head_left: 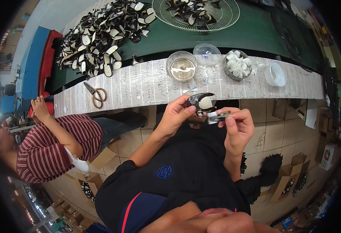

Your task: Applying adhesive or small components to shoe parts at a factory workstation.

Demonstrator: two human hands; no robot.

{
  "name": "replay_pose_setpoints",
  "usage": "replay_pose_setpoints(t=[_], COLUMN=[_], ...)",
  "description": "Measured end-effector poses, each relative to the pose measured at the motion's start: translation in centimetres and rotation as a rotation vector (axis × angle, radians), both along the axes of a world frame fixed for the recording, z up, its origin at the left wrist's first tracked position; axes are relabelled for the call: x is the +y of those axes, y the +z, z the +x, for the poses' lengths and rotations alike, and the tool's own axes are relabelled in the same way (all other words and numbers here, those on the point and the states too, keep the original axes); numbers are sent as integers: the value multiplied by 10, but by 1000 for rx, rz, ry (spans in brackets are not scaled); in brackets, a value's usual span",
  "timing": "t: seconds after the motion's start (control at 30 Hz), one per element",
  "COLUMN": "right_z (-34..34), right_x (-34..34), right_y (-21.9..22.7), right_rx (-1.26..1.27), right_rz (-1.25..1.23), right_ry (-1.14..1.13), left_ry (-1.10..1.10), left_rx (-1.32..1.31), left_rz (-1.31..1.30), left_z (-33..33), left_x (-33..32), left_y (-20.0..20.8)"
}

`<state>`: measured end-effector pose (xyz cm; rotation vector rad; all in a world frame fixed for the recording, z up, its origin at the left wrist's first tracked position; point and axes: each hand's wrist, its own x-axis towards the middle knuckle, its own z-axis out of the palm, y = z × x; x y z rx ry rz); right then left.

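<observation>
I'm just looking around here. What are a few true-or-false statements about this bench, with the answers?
1. The left hand holds a dark curved piece. True.
2. The right hand holds the scissors. False: it holds a slim tool; the scissors lie apart, at left.
3. The round tin contains white wads. True.
4. The wire basket is empty. False: loose pieces lie in it.
</observation>
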<state>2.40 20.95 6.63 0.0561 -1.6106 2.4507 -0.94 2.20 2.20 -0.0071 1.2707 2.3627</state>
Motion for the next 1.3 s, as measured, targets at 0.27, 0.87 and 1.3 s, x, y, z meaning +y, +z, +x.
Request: replay_pose_setpoints(t=[0.27, 0.87, 1.3], right_z=[-12, -22, -10], right_x=[44, 73, 65], right_y=[-30, -102, -78], right_rx=[-19, -185, -104], right_rz=[-279, -611, -380], right_ry=[-128, -238, -155], left_ry=[-174, -207, -264], left_rx=[-131, -45, 549], left_rz=[488, 1068, 251], left_z=[-1, -2, -90], left_x=[-10, -7, -32], left_y=[11, 14, 41])
